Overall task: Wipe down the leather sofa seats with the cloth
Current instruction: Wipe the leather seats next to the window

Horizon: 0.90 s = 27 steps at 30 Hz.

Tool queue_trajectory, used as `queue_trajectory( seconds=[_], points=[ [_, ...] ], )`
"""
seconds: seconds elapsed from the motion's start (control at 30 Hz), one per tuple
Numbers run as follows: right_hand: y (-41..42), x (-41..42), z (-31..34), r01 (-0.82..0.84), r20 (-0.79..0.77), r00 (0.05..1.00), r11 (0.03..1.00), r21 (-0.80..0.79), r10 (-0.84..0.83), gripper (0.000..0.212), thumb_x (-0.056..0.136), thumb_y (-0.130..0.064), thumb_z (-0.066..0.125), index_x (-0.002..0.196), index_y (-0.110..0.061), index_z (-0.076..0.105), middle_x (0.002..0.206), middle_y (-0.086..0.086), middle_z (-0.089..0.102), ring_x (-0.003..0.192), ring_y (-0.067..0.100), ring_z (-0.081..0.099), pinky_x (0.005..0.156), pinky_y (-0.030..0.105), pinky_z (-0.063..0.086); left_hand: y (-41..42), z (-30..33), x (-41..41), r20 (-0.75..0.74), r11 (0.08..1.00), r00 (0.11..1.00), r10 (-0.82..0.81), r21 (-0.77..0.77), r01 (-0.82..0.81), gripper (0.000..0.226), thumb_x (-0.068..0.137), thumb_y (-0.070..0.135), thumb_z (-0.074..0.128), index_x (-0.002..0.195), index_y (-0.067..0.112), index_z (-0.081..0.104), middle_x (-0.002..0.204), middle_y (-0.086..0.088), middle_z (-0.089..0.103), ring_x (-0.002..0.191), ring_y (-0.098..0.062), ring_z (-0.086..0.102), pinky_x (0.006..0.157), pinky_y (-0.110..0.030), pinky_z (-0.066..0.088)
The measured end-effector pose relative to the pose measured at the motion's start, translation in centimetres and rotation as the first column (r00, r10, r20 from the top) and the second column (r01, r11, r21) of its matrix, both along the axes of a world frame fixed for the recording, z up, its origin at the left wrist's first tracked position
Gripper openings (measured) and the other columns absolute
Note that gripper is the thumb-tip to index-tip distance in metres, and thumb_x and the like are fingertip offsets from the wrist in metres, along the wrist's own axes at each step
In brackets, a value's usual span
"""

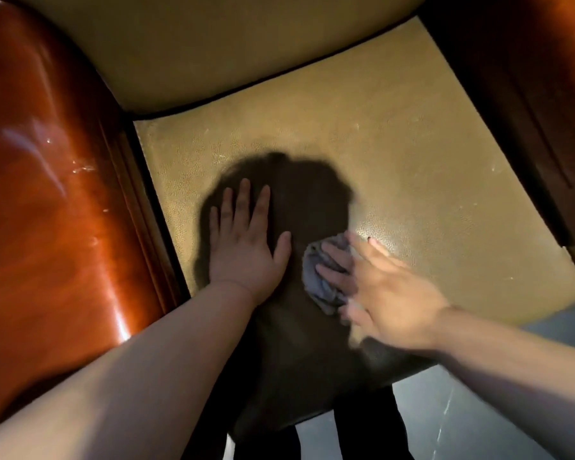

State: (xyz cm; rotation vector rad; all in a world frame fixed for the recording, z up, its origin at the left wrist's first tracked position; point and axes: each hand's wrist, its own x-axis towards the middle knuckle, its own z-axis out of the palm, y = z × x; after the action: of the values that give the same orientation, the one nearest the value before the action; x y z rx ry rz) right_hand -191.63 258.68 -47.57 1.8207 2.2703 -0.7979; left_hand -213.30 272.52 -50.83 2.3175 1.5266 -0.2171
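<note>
The left hand (246, 240) lies flat on the sofa seat (395, 154), fingers straight. Just beside it, the right hand (379, 287), blurred, presses the grey cloth (316, 277) near the front edge with straight fingers.

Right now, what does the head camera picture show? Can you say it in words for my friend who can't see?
A person's right hand presses a crumpled grey cloth onto a tan leather sofa seat, while the left hand rests flat beside it. A shiny reddish wooden armrest stands on the left, and the person's shadow falls across the seat.
</note>
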Motion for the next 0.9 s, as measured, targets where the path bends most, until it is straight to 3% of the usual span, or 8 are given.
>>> queue_trajectory(
  seconds=[0.1,0.2,0.3,0.47,0.57,0.7,0.8,0.9],
  points=[
    [3.5,7.0,-0.6,0.131,0.114,0.983,0.982,0.133,-0.146,0.068,0.105,-0.055,0.028,0.158,-0.015,0.04,0.172,0.01,0.022,0.16,0.035,0.006,0.13,0.052,0.011,0.9,0.5,1.7,0.042,0.998,0.998,0.054,-0.023,-0.053,0.079,0.099,0.067,0.029,0.167,0.037,0.002,0.176,0.004,-0.011,0.162,-0.024,-0.012,0.13,-0.049,-0.008],
    [7.6,10.0,-1.1,0.592,0.101,0.785,0.788,0.169,-0.611,0.066,0.107,-0.051,0.029,0.165,-0.02,0.024,0.174,0.006,0.01,0.16,0.035,0.001,0.13,0.052,0.003,2.3,0.4,5.9,0.078,0.995,0.992,0.096,-0.033,-0.094,0.075,0.102,0.066,0.032,0.166,0.036,0.007,0.176,0.004,-0.01,0.162,-0.026,-0.013,0.128,-0.05,-0.01],
    [7.9,6.0,-1.5,0.759,0.014,0.639,0.634,0.149,-0.769,0.064,0.107,-0.046,0.037,0.165,-0.023,0.024,0.175,0.006,0.007,0.16,0.036,-0.001,0.129,0.05,0.0,2.2,0.3,10.2,0.047,0.993,0.992,0.118,-0.005,-0.118,0.077,0.103,0.064,0.031,0.167,0.029,0.008,0.176,-0.002,-0.008,0.162,-0.031,-0.012,0.13,-0.056,-0.007],
    [3.7,5.9,-1.3,0.23,-0.148,0.969,0.936,0.267,-0.196,0.052,0.096,-0.029,0.069,0.142,-0.005,0.061,0.157,0.02,0.046,0.149,0.047,0.035,0.122,0.063,0.025,1.1,0.0,12.1,0.044,0.996,0.996,0.075,0.039,-0.077,0.078,0.103,0.059,0.029,0.168,0.024,0.005,0.177,-0.005,-0.005,0.162,-0.03,-0.008,0.129,-0.057,-0.005],
    [8.6,12.8,-2.1,0.363,0.036,0.919,0.879,0.308,-0.392,0.052,0.1,-0.037,0.043,0.145,-0.015,0.056,0.158,0.014,0.046,0.148,0.038,0.037,0.124,0.051,0.022,2.1,-0.9,12.7,0.083,0.993,0.996,0.024,0.111,-0.033,0.075,0.1,0.06,0.027,0.166,0.028,0.015,0.177,-0.003,0.003,0.163,-0.026,-0.006,0.13,-0.056,-0.005],
    [14.7,13.4,-1.5,0.769,0.053,0.628,0.63,0.109,-0.776,0.054,0.108,-0.041,0.03,0.161,-0.029,0.028,0.172,0.002,0.015,0.157,0.037,0.009,0.126,0.052,0.012,1.9,-2.1,12.8,0.209,0.992,0.976,0.06,0.099,-0.083,0.073,0.098,0.057,0.037,0.165,0.032,0.02,0.177,0.002,0.009,0.163,-0.02,-0.003,0.131,-0.053,-0.001],
    [14.1,7.2,-0.9,0.37,-0.099,0.928,0.919,0.135,-0.359,0.058,0.107,-0.051,0.032,0.161,-0.029,0.033,0.172,0.001,0.021,0.157,0.033,0.014,0.127,0.047,0.011,1.7,-2.6,12.5,0.236,0.991,0.969,0.08,0.09,-0.104,0.076,0.096,0.051,0.041,0.165,0.029,0.021,0.176,0.004,0.011,0.163,-0.017,-0.001,0.13,-0.053,0.004],
    [15.0,9.6,-1.3,0.235,-0.095,0.971,0.953,0.19,-0.22,0.055,0.107,-0.05,0.031,0.16,-0.034,0.034,0.172,-0.003,0.022,0.157,0.031,0.019,0.125,0.046,0.018,2.1,-3.4,12.5,0.276,0.989,0.957,0.084,0.093,-0.113,0.081,0.093,0.052,0.041,0.165,0.023,0.02,0.175,0.004,0.015,0.163,-0.018,0.004,0.13,-0.054,0.008]
  ],
)
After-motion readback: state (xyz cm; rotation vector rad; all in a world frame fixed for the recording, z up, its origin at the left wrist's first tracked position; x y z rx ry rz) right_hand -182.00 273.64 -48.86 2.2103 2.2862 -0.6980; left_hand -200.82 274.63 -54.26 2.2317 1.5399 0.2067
